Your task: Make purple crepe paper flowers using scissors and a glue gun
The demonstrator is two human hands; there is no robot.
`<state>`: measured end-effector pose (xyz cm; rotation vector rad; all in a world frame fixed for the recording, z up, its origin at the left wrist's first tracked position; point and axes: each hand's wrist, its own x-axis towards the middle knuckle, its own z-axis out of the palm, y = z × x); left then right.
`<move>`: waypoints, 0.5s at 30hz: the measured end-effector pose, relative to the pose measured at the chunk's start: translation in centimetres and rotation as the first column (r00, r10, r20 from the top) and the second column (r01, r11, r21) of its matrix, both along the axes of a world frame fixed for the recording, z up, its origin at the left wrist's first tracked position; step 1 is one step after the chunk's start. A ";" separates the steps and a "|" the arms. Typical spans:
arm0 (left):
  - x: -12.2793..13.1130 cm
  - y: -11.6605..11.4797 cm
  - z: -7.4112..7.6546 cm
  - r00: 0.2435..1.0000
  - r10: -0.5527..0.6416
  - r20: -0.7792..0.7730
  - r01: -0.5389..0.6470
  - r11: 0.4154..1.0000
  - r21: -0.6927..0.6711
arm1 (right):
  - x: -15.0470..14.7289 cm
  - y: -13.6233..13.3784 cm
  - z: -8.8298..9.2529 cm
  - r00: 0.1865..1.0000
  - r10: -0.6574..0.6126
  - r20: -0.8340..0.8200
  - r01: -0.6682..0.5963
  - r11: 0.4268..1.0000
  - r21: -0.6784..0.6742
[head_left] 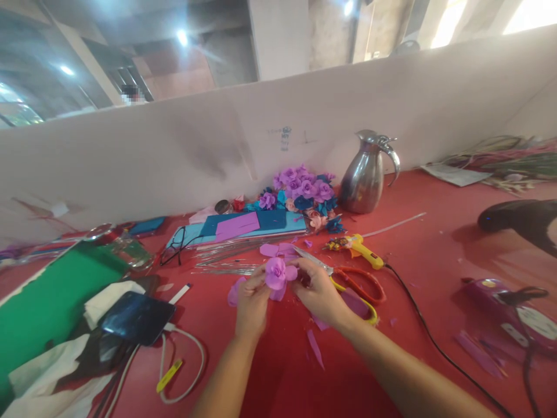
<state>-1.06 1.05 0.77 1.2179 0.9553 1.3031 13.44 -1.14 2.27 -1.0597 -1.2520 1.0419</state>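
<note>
Both my hands meet over the red table around a purple foam flower. My left hand pinches the flower from the left and below. My right hand closes its fingers on the flower's right side. Loose purple petals lie just behind the flower. Scissors with orange and yellow handles rest beside my right hand. A yellow glue gun lies a little further back, its black cord trailing toward the front right.
A steel jug and a pile of purple and blue foam flowers stand against the white partition. Foam sheets and wires lie behind. At left are a phone, glasses, a green sheet. A black hair dryer sits at right.
</note>
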 end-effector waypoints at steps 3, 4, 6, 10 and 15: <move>-0.1 0.1 0.0 0.998 0.053 0.041 -0.051 0.998 -0.038 | 0.2 -0.4 0.7 0.957 0.037 -0.288 -0.081 0.986 -0.143; 0.0 0.1 0.1 0.996 0.072 0.051 -0.070 0.996 -0.048 | 0.2 -0.5 0.9 0.929 0.051 -0.366 -0.120 0.979 -0.168; 0.0 0.1 0.1 0.994 0.095 0.051 -0.092 0.994 -0.056 | 0.1 -0.7 1.2 0.899 0.069 -0.432 -0.166 0.968 -0.191; 0.1 0.1 0.1 0.997 0.075 -0.002 -0.075 0.996 -0.051 | -0.4 -0.7 1.0 0.919 0.031 -0.392 -0.123 0.970 -0.211; -0.1 0.3 -0.2 0.997 0.053 -0.052 -0.054 0.998 -0.015 | -0.6 -0.5 0.8 0.924 -0.019 -0.382 -0.061 0.978 -0.198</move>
